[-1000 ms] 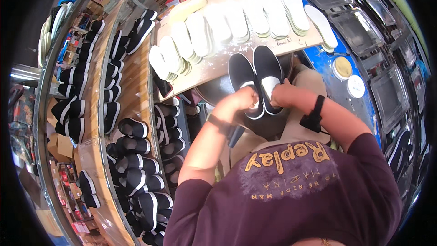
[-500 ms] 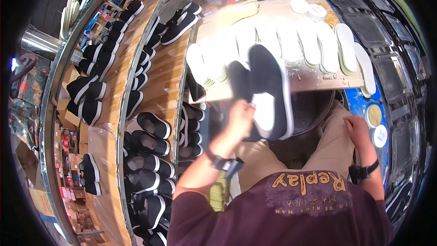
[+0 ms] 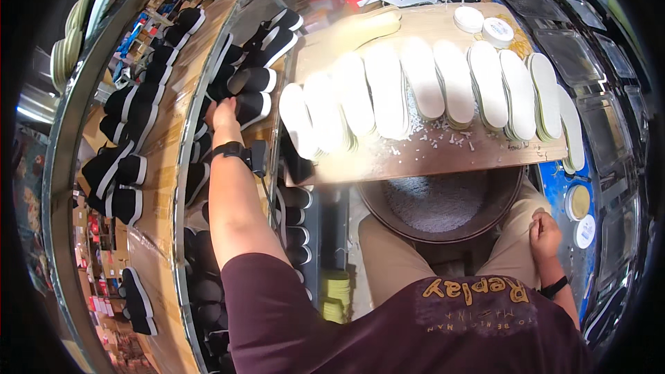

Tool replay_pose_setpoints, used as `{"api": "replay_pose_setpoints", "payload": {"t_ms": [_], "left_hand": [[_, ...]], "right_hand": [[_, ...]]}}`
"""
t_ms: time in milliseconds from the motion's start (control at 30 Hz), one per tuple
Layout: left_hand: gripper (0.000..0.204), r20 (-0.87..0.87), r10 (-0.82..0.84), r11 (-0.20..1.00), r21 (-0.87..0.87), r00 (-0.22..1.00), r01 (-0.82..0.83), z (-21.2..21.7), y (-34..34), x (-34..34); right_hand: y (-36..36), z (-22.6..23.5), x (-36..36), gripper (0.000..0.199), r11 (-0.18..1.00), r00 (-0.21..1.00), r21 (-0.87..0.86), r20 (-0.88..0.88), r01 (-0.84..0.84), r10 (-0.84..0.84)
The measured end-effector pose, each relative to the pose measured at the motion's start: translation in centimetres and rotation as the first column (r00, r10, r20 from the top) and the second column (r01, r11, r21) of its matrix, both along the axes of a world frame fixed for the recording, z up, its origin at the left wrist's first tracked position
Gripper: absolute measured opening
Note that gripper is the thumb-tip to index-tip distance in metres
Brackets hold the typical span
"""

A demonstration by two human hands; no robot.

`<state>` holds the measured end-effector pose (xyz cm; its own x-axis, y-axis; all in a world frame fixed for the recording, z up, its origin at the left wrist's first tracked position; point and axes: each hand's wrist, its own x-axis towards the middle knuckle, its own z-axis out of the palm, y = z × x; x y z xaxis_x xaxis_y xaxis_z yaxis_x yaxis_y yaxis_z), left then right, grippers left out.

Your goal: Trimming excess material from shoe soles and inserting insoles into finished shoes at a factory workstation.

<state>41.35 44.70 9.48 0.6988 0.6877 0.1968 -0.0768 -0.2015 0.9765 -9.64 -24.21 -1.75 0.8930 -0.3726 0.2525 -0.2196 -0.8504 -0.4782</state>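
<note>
My left arm reaches out to the shelf on the left, and my left hand (image 3: 225, 113) is closed at the end of a black slip-on shoe (image 3: 253, 107) with a white sole. Another shoe of the same kind (image 3: 260, 80) lies right beyond it, and the fingertips are partly hidden. My right hand (image 3: 546, 234) is a loose fist above my right thigh, with nothing seen in it. In front of me a board (image 3: 395, 159) carries a row of stacked white insoles (image 3: 424, 86), with small white scraps near their ends.
More black shoes (image 3: 142, 107) stand in rows on the wooden shelves (image 3: 163, 187) at left. A dark round basin (image 3: 440, 204) with pale bits sits between my knees under the board. Two round tubs (image 3: 577, 202) and several clear plastic trays (image 3: 575, 52) are at right.
My left hand has carried a pair of black shoes from above the board leftward to the shelf. The insoles and the basin show fully now. My right hand has moved slightly down.
</note>
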Motion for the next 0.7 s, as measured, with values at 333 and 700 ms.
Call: {"api": "replay_pose_setpoints", "payload": {"t_ms": [333, 700], "left_hand": [[0.017, 0.063, -0.502, 0.863, -0.025, 0.863, 0.504, -4.2, -17.4, -15.8], [0.020, -0.411, -0.839, 0.217, 0.348, 0.356, 0.912, -15.6, -34.2, -41.9]], "right_hand": [[0.2, 1.0, -1.6, 0.007, 0.996, 0.999, -0.078, -0.004, 0.034, -0.034], [-6.6, 2.5, -7.1, 0.015, 0.988, 0.987, 0.062, -0.090, 0.141, -0.135]]}}
